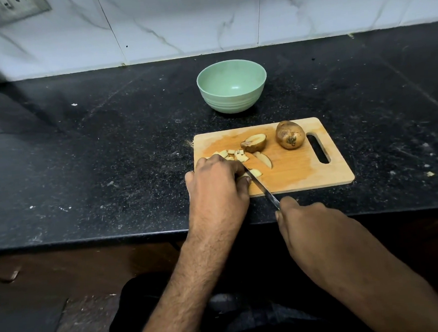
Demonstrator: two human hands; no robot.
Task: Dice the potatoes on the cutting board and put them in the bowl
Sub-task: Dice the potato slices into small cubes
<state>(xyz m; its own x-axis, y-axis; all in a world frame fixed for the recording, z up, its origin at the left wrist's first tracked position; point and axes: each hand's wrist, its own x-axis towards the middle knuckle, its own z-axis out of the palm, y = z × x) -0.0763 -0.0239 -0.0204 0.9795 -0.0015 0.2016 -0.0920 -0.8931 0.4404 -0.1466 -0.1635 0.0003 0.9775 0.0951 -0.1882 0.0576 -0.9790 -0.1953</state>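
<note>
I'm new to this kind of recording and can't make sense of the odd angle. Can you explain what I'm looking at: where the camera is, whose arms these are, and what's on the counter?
There is no machine here: a person wears a wide-angle camera on the head, so the single picture looks forward and down at their own arms. On the black counter lies a wooden cutting board, and behind it stands a green bowl with nothing in it yet. On the board are a whole potato, a half potato, a wedge and small diced pieces. The left hand steadies a piece being cut. The right hand holds a knife, whose blade meets the potato beside the left fingers. The handle is hidden inside the hand.
</note>
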